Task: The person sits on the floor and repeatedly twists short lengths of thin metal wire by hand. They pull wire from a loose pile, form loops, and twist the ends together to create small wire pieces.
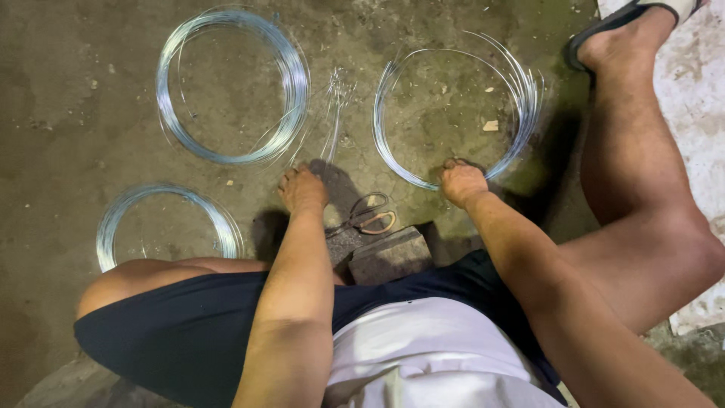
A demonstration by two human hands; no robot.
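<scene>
The right-hand wire coil (453, 113) is lying flat on the concrete floor (60, 113) at about one o'clock from the person's lap, and the right hand (461, 181) is closing on its near edge, fingers curled down over the strands at the coil's six o'clock point. The left hand (302, 189) is pressing down at eleven o'clock, fingers bunched on a loose bundle of straight wire strands (334, 121) that is running away toward twelve; whether it is truly pinching them I cannot tell, since the fingertips are hidden under the knuckles.

A second, fuller coil (232, 85) is sitting at ten o'clock, and a third one (168, 223) at nine, just beside the left knee. A pair of scissors (366, 215) is resting between the two wrists, touching a grey stone block (389, 253) at six o'clock.

To my judgement, handling this well is calling for a firm hold on all strands of the open-ended coil at once, since its loops are already fanning apart at three o'clock and are looking springy. Keeping the coil flat against the floor is likely helping to stop the loops from tangling.
</scene>
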